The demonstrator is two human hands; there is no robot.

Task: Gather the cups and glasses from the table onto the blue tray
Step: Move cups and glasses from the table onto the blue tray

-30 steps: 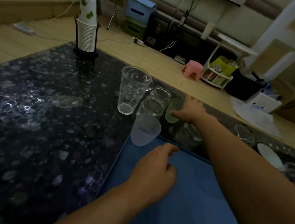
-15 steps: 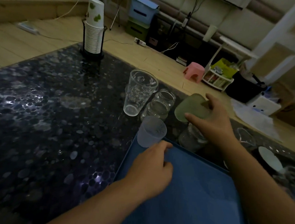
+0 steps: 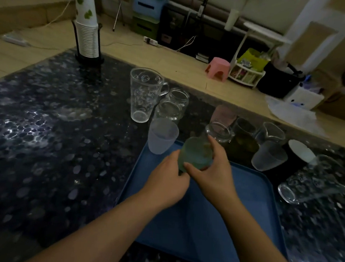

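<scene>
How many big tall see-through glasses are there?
2. One tall glass beyond the blue tray's left corner, the other tall glass right of the tray. More may be hidden.

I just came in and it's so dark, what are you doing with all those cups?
A person is collecting cups and glasses onto a blue tray. Both hands are on a frosted green cup, the right hand gripping it and the left hand touching its side, over the tray's far end. A frosted white cup stands at the tray's far left corner. Many others wait on the dark table, including a tall cartoon-printed glass and two jars.
</scene>
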